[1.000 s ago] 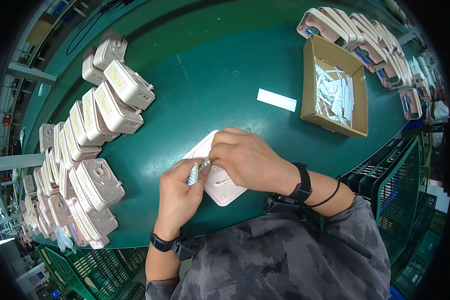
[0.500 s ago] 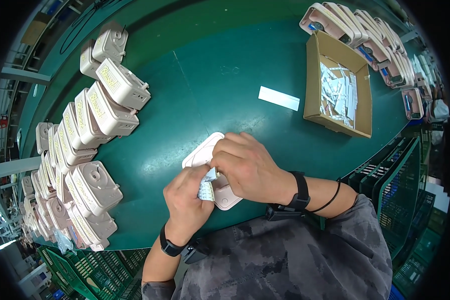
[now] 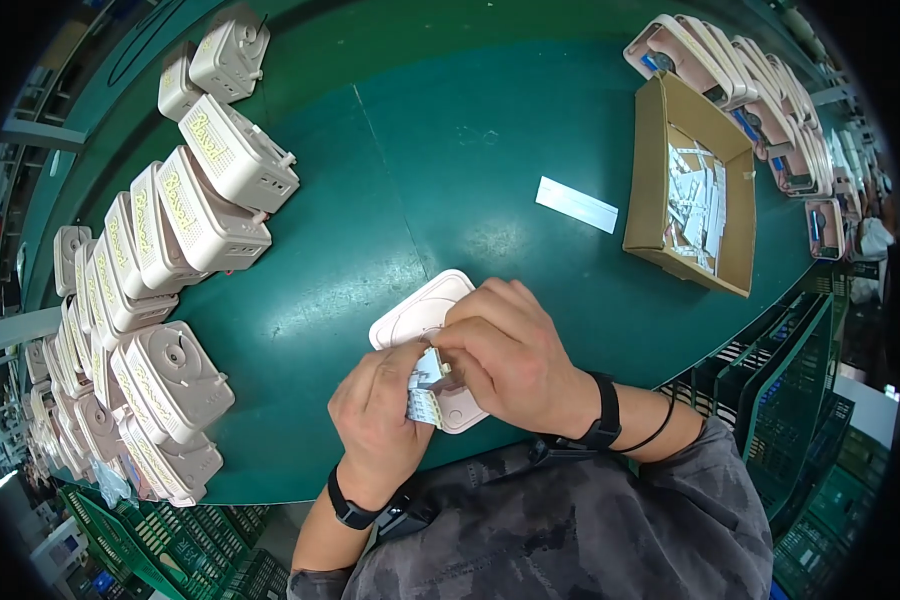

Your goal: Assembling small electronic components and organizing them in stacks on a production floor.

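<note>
Over the middle of the green table, my left hand (image 3: 381,405) is closed on a small white piece with rows of fine marks and a yellowish edge (image 3: 425,393); its exact kind is hard to make out. Close beside it, my right hand (image 3: 515,350) has thumb and forefinger pinched together at the upper end of that piece. What these fingertips hold, if anything, is hidden. Beneath both hands lies a pale pink plastic housing (image 3: 407,312) with rounded corners, partly covered by them.
Rows of pale pink housings (image 3: 210,215) with yellow lettering line the left side. A cardboard box (image 3: 650,170) of white strips stands at the right, a flat white strip (image 3: 577,204) beside it. Open housings (image 3: 682,58) line the far right. Green crates (image 3: 785,390) flank the table.
The white piece has tilted in my left hand and shows more of its face. My right hand's fingers have shifted slightly away from it. The whole view has moved a little.
</note>
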Available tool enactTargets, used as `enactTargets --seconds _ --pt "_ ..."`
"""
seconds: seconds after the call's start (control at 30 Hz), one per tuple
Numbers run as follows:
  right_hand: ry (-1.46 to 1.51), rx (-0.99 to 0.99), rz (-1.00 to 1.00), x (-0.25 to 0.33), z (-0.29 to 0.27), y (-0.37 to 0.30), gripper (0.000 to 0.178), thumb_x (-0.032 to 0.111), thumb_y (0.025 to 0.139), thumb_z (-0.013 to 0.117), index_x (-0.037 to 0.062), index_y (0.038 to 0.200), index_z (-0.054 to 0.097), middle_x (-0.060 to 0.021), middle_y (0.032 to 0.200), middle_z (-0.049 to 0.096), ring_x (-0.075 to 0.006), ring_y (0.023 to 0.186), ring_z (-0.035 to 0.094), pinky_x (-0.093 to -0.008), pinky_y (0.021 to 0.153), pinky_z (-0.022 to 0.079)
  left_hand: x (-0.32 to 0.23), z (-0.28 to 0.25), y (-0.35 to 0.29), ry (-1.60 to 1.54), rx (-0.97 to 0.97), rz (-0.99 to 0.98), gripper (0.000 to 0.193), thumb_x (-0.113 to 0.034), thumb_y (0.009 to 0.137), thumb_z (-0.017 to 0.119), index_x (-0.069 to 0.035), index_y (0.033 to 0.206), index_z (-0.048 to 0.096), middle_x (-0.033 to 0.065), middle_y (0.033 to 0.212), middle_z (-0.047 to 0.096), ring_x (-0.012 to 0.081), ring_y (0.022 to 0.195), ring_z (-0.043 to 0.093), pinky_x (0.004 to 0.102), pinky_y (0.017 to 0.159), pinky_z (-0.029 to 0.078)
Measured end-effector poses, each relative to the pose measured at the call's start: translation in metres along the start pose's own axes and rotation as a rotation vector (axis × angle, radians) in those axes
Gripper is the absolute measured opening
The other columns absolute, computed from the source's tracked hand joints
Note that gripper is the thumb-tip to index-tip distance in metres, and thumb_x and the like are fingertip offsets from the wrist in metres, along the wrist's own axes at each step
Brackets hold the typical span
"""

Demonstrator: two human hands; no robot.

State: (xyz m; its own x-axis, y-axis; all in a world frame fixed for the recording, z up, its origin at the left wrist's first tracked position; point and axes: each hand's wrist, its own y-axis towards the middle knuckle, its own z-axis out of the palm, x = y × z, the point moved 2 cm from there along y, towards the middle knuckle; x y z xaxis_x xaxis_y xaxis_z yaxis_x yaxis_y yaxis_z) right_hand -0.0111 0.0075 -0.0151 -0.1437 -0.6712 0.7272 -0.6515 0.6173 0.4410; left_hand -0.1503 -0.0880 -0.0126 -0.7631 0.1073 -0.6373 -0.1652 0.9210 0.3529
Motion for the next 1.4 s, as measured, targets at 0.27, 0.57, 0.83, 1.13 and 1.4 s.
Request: enactTargets --seconds 0.27,0.57,0.83,1.13,1.4 --pt "0.007 -0.041 0.020 -0.003 -0.002 0.000 0.016 -0.001 0.075 0.074 0.0048 0.085 0.064 -0.0068 0.086 0.060 -0.0255 0.078 0.057 -0.0371 0.068 0.041 0.009 -0.004 -0.001 -0.136 0.041 -0.152 0.027 0.006 0.080 0.071 -0.002 0.105 0.065 0.0144 0.095 0.072 0.0302 0.081 0.070 0.0338 0.071 0.055" --pt "-0.029 0.044 0.070 -0.001 -0.002 0.001 0.009 0.003 0.081 0.070 0.0055 0.086 0.063 -0.0059 0.087 0.059 -0.0260 0.078 0.055 -0.0379 0.069 0.040 0.008 -0.010 0.009 -0.250 0.171 -0.365 0.023 0.006 0.084 0.071 -0.001 0.105 0.066 0.0157 0.095 0.071 0.0292 0.080 0.071 0.0320 0.073 0.055" --pt "-0.030 0.035 0.074 0.001 0.002 0.002 0.009 0.004 0.081 0.068 0.0062 0.086 0.063 -0.0059 0.085 0.057 -0.0262 0.078 0.053 -0.0386 0.068 0.038 0.010 -0.004 0.001 -0.214 0.093 -0.252 0.029 0.009 0.080 0.070 -0.002 0.106 0.066 0.0144 0.094 0.072 0.0307 0.084 0.070 0.0335 0.076 0.055" --pt "-0.039 0.054 0.098 0.002 0.002 0.006 0.006 0.005 0.081 0.066 0.0068 0.086 0.063 -0.0053 0.083 0.056 -0.0265 0.079 0.052 -0.0390 0.069 0.037 0.008 0.001 -0.001 -0.212 0.036 -0.229 0.031 0.011 0.079 0.068 -0.002 0.107 0.067 0.0152 0.094 0.071 0.0318 0.082 0.069 0.0346 0.075 0.054" --pt "-0.141 0.052 0.092 0.008 0.006 0.000 0.021 0.011 0.080 0.069 0.0041 0.099 0.064 -0.0085 0.096 0.059 -0.0277 0.092 0.055 -0.0403 0.077 0.041 0.010 0.002 0.000 -0.206 -0.026 -0.155 0.008 -0.002 0.094 0.068 0.002 0.101 0.068 0.0076 0.082 0.067 0.0130 0.070 0.060 0.0256 0.063 0.046"
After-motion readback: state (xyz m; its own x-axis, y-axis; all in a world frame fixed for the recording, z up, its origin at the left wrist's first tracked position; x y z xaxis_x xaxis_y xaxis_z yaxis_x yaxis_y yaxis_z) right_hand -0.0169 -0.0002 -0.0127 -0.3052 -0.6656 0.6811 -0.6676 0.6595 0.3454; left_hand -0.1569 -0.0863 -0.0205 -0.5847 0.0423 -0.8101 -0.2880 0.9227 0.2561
